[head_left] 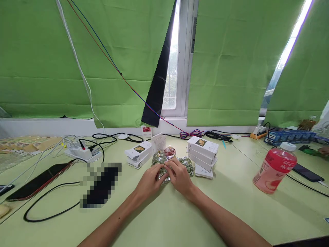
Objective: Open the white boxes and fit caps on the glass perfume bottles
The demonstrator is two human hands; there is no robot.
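My left hand [151, 178] and my right hand [180, 176] meet at the middle of the table, fingers bent and fingertips pressed together. What they pinch, if anything, is hidden by the fingers. Just beyond them sit shiny, clear round pieces [158, 157] with green inside and a small gold-coloured top. A similar round piece with pink contents [169, 151] stands behind my fingers. More greenish glossy pieces [188, 165] lie beside my right hand. Part of a shiny thing shows under my fingertips, too covered to name.
White boxes with a flower picture [203, 145] are stacked on the right, others [138, 151] on the left. A pink drink bottle [275, 168] stands farther right. Phones [38, 180], a power strip [82, 152] and cables lie around. Green blinds [231, 61] hang behind the table [164, 223].
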